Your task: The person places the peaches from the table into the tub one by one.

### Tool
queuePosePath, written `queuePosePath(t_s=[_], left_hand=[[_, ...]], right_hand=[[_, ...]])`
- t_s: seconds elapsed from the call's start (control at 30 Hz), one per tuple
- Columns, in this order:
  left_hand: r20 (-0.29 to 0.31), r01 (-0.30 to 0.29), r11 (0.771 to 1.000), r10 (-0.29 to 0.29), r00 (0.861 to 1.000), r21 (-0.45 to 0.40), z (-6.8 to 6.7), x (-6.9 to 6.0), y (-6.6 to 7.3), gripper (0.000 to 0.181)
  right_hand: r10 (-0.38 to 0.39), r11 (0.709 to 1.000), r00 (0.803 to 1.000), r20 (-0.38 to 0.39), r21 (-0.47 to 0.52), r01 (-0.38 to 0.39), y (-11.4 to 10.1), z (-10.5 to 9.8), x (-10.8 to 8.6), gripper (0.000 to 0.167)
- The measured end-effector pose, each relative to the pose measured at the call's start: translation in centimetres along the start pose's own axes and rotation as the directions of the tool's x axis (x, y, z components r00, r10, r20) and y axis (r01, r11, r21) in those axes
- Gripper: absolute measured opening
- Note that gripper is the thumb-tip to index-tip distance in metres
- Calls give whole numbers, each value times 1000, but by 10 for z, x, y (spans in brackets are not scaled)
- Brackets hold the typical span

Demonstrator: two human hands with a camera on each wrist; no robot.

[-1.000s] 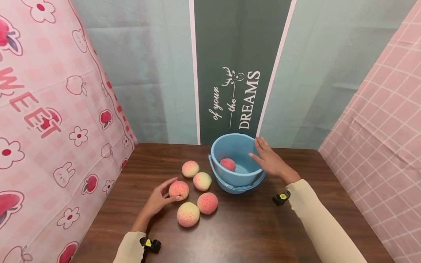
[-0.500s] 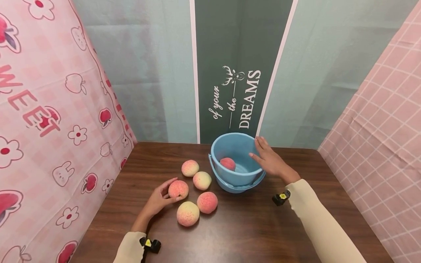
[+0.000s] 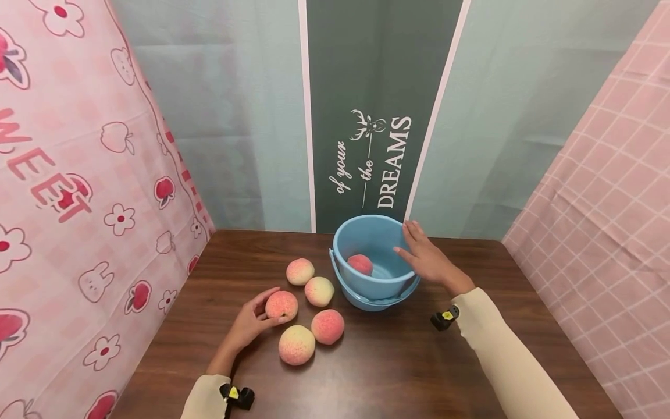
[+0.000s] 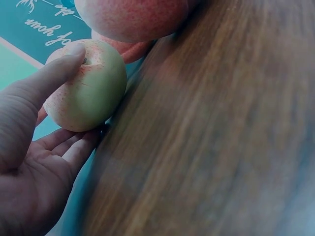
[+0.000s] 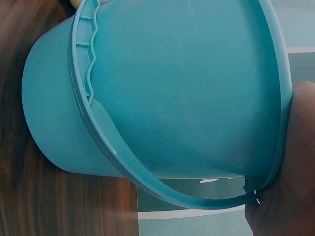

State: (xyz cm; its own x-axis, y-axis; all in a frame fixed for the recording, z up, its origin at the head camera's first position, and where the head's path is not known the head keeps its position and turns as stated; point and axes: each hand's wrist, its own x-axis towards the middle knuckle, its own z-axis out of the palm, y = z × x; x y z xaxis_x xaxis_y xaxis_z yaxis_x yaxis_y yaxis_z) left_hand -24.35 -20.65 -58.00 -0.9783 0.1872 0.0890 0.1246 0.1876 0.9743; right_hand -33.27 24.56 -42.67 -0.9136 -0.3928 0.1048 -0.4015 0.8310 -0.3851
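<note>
The left hand [image 3: 252, 321] holds a pink peach [image 3: 281, 305] at its left side, thumb on the near side and fingers behind. Seen from the left wrist, the thumb lies on top of this peach [image 4: 93, 93] and fingertips touch it from below. Several other peaches lie on the table, among them a pale one [image 3: 296, 345] and a redder one [image 3: 327, 326]. The right hand [image 3: 431, 259] rests at the right rim of a blue bucket [image 3: 374, 288], fingers straight and thumb over the opening. One pink peach [image 3: 360, 265] sits inside the bucket.
The brown wooden table [image 3: 408, 366] ends at a green-and-teal cloth [image 3: 361, 70] with white lettering. Pink patterned cloth [image 3: 136, 233] hangs on the left and pink checked cloth [image 3: 602, 192] on the right. The bucket's handle [image 5: 162, 189] hangs down around its near side.
</note>
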Motion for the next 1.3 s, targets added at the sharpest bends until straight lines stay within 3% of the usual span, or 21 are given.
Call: queuePosePath(t_s=[0.3, 0.87, 1.07, 1.3], left_hand=[[-3, 20, 1000, -20, 1000, 8, 0, -1, 3, 77], [-13, -2, 998, 3, 1000, 55, 1, 2, 11, 75], [-9, 0, 1000, 0, 1000, 18, 2, 3, 17, 75], [-30, -36, 999, 37, 999, 9, 2, 6, 21, 71]], right_hand=[[14, 1000, 1000, 19, -1, -14, 1, 1, 0, 79], [21, 1000, 999, 25, 2, -21, 2, 2, 0, 80], [17, 1000, 1000, 25, 4, -18, 0, 1, -1, 78], [32, 999, 999, 41, 5, -32, -1, -1, -1, 77]])
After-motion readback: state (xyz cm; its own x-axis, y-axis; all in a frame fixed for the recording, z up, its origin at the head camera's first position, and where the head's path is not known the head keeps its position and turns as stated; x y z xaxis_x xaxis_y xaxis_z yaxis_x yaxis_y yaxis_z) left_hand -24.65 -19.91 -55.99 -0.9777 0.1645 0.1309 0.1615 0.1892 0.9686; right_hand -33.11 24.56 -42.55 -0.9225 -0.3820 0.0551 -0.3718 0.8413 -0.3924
